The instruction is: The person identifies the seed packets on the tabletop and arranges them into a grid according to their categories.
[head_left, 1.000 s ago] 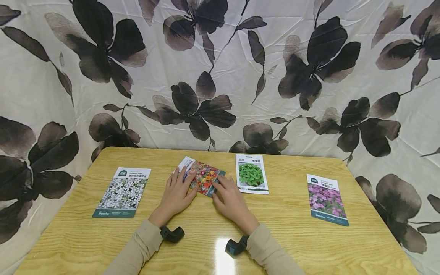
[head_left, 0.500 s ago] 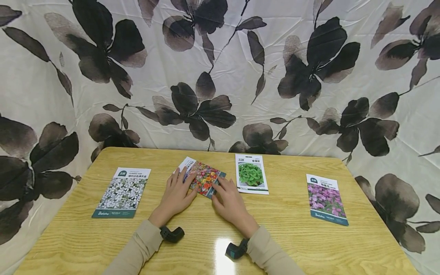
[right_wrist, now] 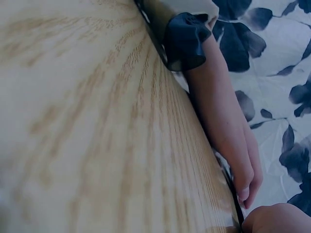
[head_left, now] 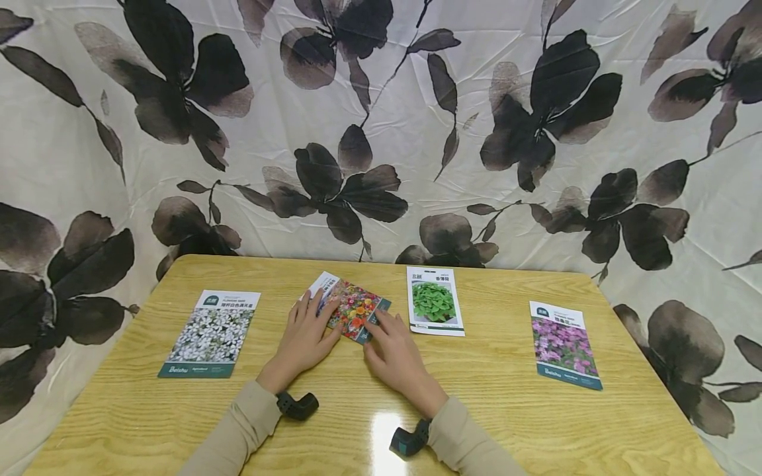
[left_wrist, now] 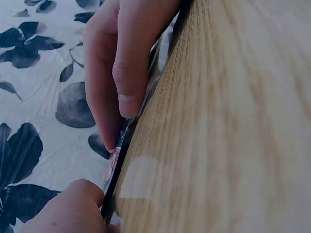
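A seed packet with mixed multicoloured flowers (head_left: 356, 305) lies slanted on the wooden table. My left hand (head_left: 305, 340) rests on its left part with fingers spread, covering some of the print. The fingertips of my right hand (head_left: 397, 354) touch its lower right corner, and the thumb lies just below that. In the left wrist view the packet's edge (left_wrist: 112, 167) shows between the right hand (left_wrist: 126, 58) above and part of the left hand (left_wrist: 68, 208) below. In the right wrist view, the left hand (right_wrist: 243, 160) reaches down towards part of the right hand (right_wrist: 279, 221).
A white-flower seed packet (head_left: 208, 336) lies at the left. A green-leaf packet (head_left: 434, 302) sits just beyond the right hand, and a pink-flower packet (head_left: 564, 347) lies further right. Behind the table (head_left: 500, 423) hangs a floral cloth (head_left: 417, 152).
My right hand has shifted slightly left and towards me, its fingers still at the packet's corner. The left hand and all the packets look unmoved.
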`<state>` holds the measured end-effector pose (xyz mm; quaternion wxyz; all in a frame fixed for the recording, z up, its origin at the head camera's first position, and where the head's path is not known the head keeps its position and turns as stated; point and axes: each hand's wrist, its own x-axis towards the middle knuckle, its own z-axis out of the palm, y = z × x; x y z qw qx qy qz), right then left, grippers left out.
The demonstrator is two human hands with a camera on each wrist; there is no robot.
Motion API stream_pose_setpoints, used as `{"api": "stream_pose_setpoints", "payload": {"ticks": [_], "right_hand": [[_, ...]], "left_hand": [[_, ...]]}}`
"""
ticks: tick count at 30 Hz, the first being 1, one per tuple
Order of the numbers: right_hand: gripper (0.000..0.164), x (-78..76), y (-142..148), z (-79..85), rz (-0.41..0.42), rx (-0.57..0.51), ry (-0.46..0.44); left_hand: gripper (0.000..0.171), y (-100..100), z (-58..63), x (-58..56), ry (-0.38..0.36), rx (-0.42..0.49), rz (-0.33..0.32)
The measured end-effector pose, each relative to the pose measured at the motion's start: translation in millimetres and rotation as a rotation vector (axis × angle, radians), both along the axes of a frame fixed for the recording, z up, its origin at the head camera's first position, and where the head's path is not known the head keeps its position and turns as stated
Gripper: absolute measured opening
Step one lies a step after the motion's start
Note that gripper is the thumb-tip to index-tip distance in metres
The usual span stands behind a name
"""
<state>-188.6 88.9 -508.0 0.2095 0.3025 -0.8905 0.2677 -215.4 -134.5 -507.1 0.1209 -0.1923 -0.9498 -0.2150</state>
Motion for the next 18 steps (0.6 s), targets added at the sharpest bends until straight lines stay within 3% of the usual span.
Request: {"api": "stream_pose_setpoints", "payload": {"ticks": [18], "right_hand": [[0.040,-7.6,-2.2,-0.7,-0.006,-0.004,0.019]], "left_hand": [[0.063,-1.1,-0.6,-1.9,-0.032,-0.018,0.001]]}}
